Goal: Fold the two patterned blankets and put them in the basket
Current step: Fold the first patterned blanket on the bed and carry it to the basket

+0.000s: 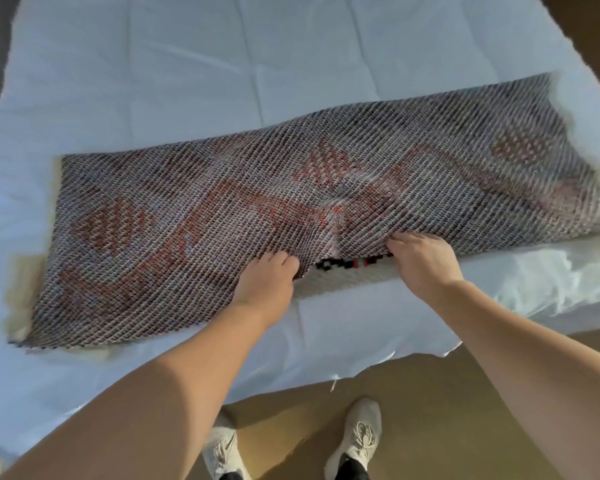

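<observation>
A grey woven blanket with a reddish pattern (194, 216) lies as a long strip across the bed, cream fringe showing at its left and right ends. My left hand (265, 282) and my right hand (421, 263) both pinch its near edge at the middle and lift it a little. In the gap between them a black, white and red patterned layer (352, 264) shows underneath. The blanket's right end is blurred and raised off the bed. No basket is in view.
The bed (187, 81) is covered by a pale blue-white sheet and fills most of the view. Its near edge runs just in front of my white shoes (357, 434), which stand on a tan floor.
</observation>
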